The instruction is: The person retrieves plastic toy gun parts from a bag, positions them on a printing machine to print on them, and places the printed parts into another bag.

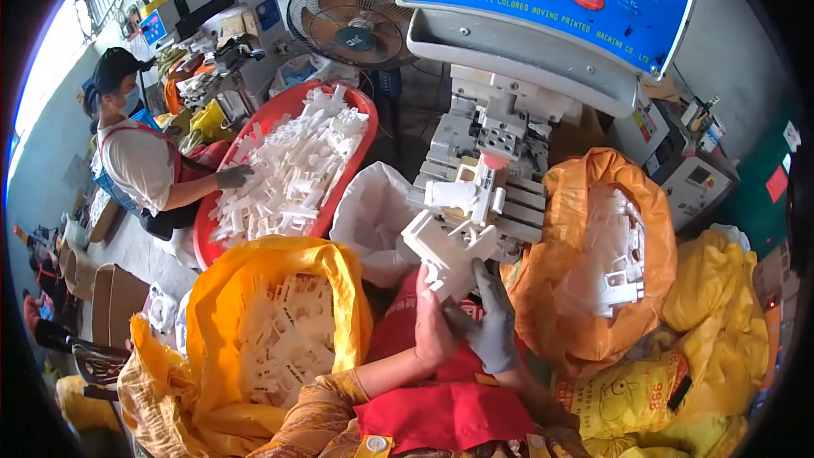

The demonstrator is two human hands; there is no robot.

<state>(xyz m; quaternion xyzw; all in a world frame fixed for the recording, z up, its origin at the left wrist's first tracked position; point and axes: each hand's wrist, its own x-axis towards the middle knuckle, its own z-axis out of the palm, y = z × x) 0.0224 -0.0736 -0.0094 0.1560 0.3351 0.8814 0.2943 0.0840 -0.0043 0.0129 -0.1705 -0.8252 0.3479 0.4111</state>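
- Far left of the machine (526,59), I saw a co-worker (137,165) in a white top.
- Left of the machine, a yellow sack (208,309) and a red tub (368,123) held white parts (292,153).
- In front of the machine, the bare left hand (432,331) pinched a white plastic piece (445,256).
- There too, the gloved right hand (492,326) touched it; whether pinching, I couldn't tell.
- Right of the machine stood an orange sack (543,288).
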